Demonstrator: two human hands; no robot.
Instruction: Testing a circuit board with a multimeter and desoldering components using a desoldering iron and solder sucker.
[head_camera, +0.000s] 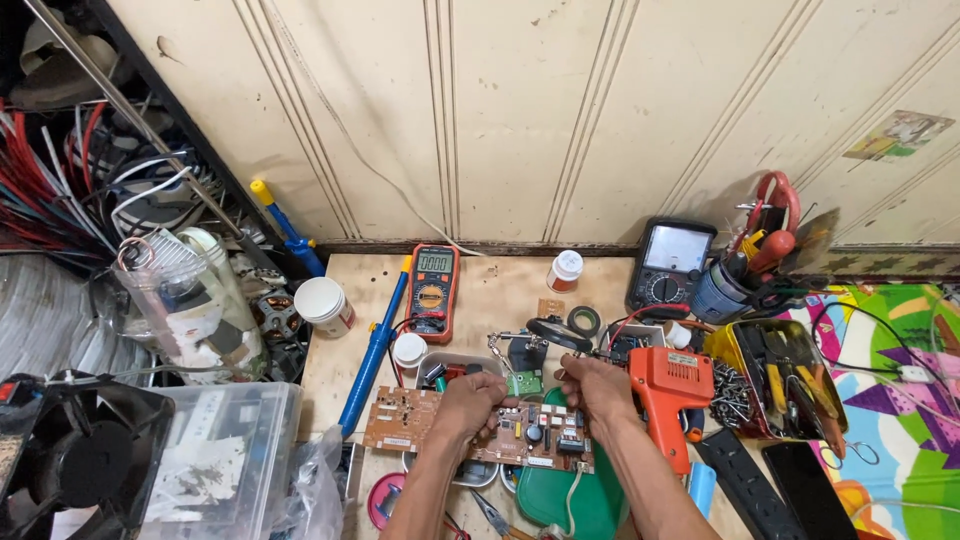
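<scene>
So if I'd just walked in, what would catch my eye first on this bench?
Probably the two hands at the bottom centre: the left hand and right hand both rest on a brown circuit board packed with parts. Right beside them on the right lies a bright orange soldering gun, and further back an orange multimeter lies near the wall, amid a clutter of tools.

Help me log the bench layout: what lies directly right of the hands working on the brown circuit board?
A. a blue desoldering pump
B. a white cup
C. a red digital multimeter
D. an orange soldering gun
D: the orange soldering gun lies beside the right hand, right of the circuit board.
</scene>
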